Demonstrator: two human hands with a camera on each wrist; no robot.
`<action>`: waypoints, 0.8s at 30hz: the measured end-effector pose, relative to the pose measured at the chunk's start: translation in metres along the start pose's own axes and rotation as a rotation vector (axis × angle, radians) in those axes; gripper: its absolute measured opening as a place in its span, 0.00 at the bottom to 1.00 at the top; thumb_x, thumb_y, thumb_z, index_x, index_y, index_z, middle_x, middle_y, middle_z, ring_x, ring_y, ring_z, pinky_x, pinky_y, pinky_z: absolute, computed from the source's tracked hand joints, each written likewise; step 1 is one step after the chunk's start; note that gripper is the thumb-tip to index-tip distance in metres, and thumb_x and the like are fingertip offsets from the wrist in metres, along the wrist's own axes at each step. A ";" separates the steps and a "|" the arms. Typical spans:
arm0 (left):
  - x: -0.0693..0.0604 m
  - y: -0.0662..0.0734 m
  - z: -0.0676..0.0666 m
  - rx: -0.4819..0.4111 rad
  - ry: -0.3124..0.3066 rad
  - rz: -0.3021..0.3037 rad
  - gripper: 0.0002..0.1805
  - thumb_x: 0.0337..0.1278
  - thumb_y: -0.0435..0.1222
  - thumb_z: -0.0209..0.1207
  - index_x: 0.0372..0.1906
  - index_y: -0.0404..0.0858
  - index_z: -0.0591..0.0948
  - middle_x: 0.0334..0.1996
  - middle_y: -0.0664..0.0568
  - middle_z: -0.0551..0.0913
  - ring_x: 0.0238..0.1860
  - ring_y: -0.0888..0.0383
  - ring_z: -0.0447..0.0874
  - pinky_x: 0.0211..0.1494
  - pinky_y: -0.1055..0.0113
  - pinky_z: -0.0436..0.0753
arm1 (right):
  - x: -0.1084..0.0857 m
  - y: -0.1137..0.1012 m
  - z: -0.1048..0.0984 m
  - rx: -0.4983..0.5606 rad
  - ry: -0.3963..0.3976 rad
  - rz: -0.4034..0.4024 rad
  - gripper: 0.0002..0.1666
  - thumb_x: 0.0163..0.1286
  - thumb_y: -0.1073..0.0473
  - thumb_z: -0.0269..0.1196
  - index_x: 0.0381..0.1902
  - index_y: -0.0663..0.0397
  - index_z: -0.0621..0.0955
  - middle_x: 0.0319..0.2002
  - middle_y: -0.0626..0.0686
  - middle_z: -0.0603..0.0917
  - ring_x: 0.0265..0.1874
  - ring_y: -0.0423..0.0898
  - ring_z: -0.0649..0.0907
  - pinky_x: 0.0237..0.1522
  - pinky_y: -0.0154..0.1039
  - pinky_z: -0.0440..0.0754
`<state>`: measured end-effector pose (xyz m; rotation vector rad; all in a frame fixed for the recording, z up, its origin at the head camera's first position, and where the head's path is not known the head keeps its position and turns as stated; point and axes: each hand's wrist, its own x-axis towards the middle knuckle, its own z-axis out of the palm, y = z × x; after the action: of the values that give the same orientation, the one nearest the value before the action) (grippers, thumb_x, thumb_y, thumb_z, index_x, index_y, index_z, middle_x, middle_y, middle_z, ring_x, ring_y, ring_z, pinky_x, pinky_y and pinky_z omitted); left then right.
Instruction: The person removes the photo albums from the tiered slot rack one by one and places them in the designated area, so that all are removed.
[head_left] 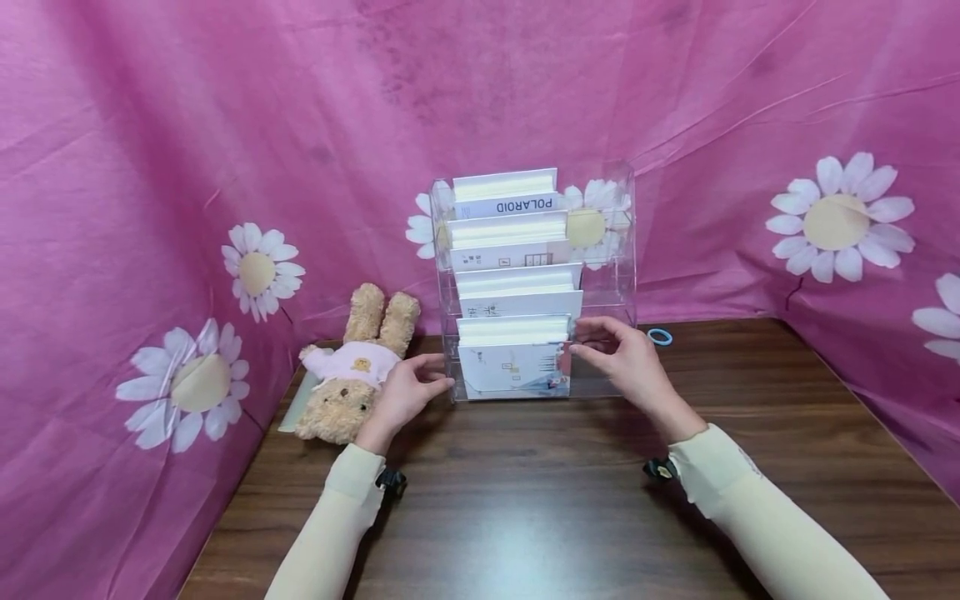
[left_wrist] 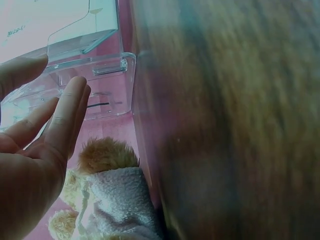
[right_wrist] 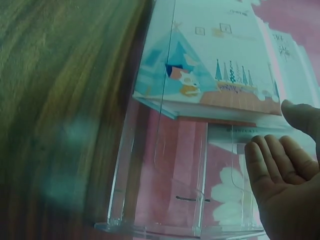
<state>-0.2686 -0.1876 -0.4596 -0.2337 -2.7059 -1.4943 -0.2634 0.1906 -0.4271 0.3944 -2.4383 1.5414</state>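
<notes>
A clear stepped rack (head_left: 634, 250) stands upright with white books stacked tier above tier, the lowest a book (head_left: 517, 377) with a blue and red picture. My left hand (head_left: 405, 392) is at the rack's lower left side, thumb by its front edge, fingers extended in the left wrist view beside the clear plastic (left_wrist: 131, 75). At the lowest book's right edge is my right hand (head_left: 633, 367), thumb and fingers apart. In the right wrist view, this hand (right_wrist: 290, 187) has its thumb by the book's (right_wrist: 230, 100) corner and its fingers relaxed; contact is unclear.
A teddy bear (head_left: 360, 362) in a pink top lies left of the rack, over a pale green flat item (head_left: 298, 406). A light blue ring (head_left: 660, 337) lies on the wooden table (head_left: 517, 500) to the right. Pink flowered cloth (head_left: 300, 150) hangs behind and at the sides.
</notes>
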 end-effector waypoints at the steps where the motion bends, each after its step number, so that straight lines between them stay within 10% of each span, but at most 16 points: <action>1: 0.000 0.000 0.000 0.001 -0.004 -0.004 0.28 0.67 0.35 0.76 0.70 0.33 0.86 0.55 0.38 0.95 0.54 0.43 0.96 0.50 0.72 0.86 | 0.000 0.000 0.001 -0.003 0.011 0.000 0.26 0.75 0.61 0.77 0.66 0.62 0.86 0.58 0.66 0.92 0.43 0.24 0.87 0.48 0.20 0.86; 24: 0.000 0.005 0.004 -0.015 -0.027 -0.016 0.28 0.68 0.33 0.76 0.70 0.31 0.84 0.58 0.38 0.93 0.55 0.44 0.95 0.54 0.69 0.87 | -0.005 -0.005 0.019 -0.085 0.051 0.043 0.24 0.73 0.60 0.79 0.63 0.59 0.86 0.54 0.61 0.94 0.50 0.53 0.93 0.46 0.19 0.84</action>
<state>-0.2682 -0.1820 -0.4576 -0.2359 -2.7248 -1.5273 -0.2580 0.1724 -0.4325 0.2855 -2.4784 1.4396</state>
